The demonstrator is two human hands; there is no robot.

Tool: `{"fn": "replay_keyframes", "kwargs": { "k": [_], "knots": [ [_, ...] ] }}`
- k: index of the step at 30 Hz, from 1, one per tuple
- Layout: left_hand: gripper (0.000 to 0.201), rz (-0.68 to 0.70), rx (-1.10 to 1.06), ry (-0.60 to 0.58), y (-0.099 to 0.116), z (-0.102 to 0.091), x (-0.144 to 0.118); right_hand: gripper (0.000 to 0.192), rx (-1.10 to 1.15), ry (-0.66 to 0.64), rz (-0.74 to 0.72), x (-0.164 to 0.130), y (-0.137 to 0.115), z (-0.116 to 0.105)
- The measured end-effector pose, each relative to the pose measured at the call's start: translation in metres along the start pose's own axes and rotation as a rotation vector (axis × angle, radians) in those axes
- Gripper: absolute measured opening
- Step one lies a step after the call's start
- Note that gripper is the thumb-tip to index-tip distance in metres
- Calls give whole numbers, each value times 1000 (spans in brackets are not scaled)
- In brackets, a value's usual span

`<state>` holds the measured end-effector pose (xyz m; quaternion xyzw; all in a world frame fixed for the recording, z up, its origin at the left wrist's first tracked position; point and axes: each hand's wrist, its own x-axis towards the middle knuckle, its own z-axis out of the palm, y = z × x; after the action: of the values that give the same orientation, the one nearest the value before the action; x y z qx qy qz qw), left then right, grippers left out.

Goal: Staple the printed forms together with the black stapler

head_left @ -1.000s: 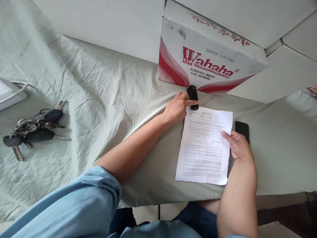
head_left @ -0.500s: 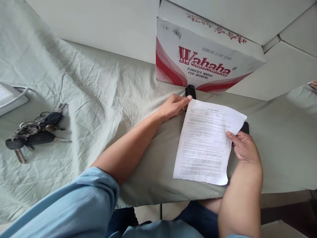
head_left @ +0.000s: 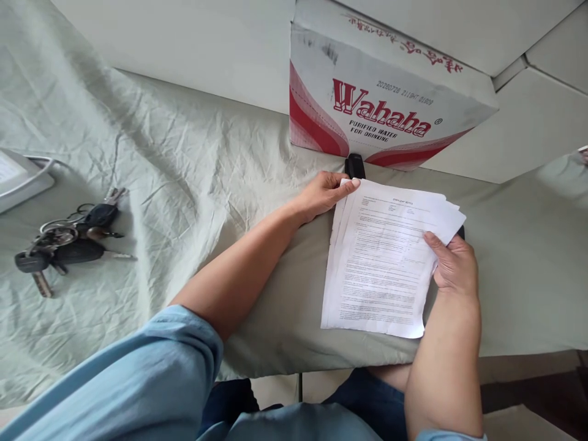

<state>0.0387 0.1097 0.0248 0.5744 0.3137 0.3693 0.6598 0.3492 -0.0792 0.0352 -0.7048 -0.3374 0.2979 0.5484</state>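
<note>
Between my two hands are a few printed paper sheets (head_left: pixel 381 263), slightly fanned so that edges show at the left and upper right. My left hand (head_left: pixel 326 195) pinches their top left corner, thumb on top and fingers underneath. At the right edge, my right hand (head_left: pixel 452 260) grips the sheets with its thumb over the print; its other fingers are mostly hidden behind. A black object (head_left: pixel 355 166) stands just beyond the top left corner, against the carton. Another dark item (head_left: pixel 461 233) peeks out behind the sheets by my right hand, mostly covered.
A white and red Wahaha water carton (head_left: pixel 362 122) stands at the back against white panels (head_left: pixel 193 49). To the left, a bunch of keys (head_left: pixel 73 239) lies on the wrinkled green cloth (head_left: pixel 184 159). A white device with a cable (head_left: pixel 25 177) sits at the far left edge.
The sheets have fanned out: earlier one outline showed, now further edges stick out at the left and upper right. My right hand has shifted slightly upward; my left stays at the corner.
</note>
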Motion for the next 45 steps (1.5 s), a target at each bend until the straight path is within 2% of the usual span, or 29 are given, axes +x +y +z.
{"fn": "replay_keyframes", "kwargs": {
  "k": [3,9,13,20,24,28,31,41,45],
  "knots": [
    [84,-35,54,-110,1,-2,0,52,-25,27,-40,0,-1,-5],
    [92,-9,-13,-65,-5,-2,1,60,-39,105,1,2,-2,-10],
    [94,14,-49,-46,-7,0,2,66,-34,159,-32,7,1,-15],
    [85,-41,-43,-90,-3,-1,-1,56,-21,134,-69,4,-2,-10],
    [76,-19,54,-75,-5,-4,2,57,-33,122,-86,3,-4,-7],
    [65,-26,67,-61,-5,-5,3,55,-49,192,-163,9,-1,-10],
    [64,-67,47,-46,-4,-3,1,53,-53,229,-179,11,2,-10],
    [68,-28,120,-116,0,-4,0,51,-75,182,-191,9,2,-5],
    [69,1,-32,-48,-2,-4,0,65,-70,6,-90,6,-6,-9]
  ]
}}
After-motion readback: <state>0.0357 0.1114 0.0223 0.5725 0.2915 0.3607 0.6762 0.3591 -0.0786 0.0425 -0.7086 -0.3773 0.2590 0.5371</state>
